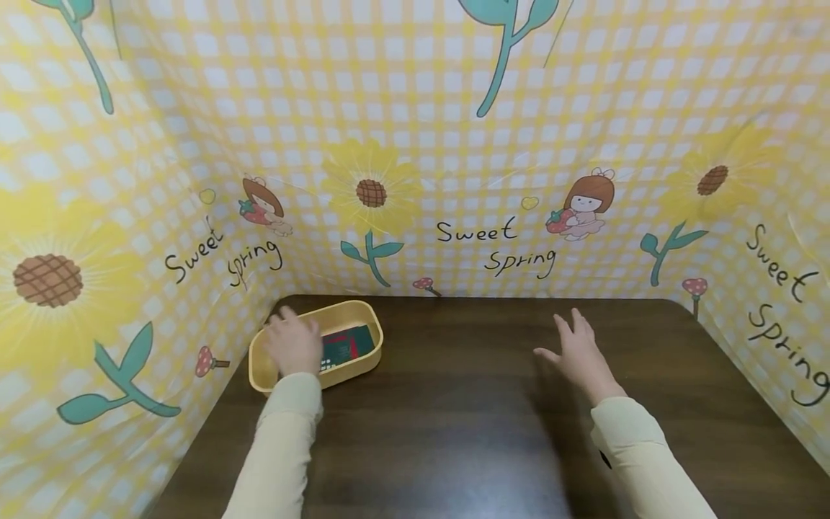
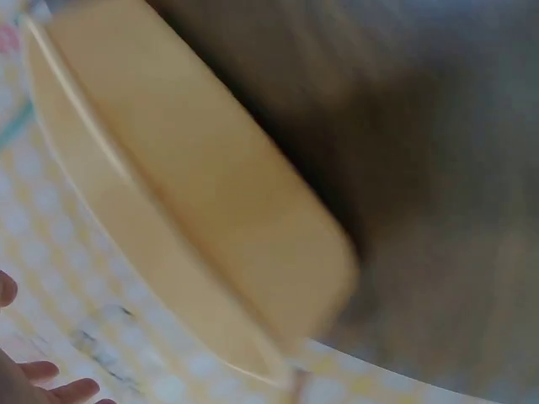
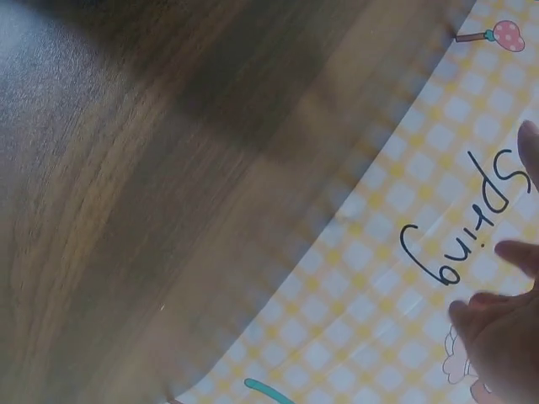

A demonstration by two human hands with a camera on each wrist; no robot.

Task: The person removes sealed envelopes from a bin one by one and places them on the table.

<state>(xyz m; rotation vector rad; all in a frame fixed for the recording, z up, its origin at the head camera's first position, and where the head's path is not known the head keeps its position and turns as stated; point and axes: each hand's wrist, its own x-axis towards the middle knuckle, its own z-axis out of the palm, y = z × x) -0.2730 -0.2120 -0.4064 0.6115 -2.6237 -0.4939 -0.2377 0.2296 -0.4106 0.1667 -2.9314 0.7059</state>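
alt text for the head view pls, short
A person's left hand reaches into a yellow tray holding a dark packet on a dark wooden table, while the right hand hovers open with fingers spread. Yellow checked sunflower cloth surrounds the table.

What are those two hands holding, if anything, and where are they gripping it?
The right hand holds nothing, fingers spread above the table. The left hand is over the yellow tray; whether it grips anything cannot be told.

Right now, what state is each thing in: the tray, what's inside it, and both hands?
Yellow tray: upright on the table, uncovered.
Dark red-and-green packet: lying flat inside the tray.
Left hand: over the tray; its grip is hidden.
Right hand: open, fingers spread, holding nothing.
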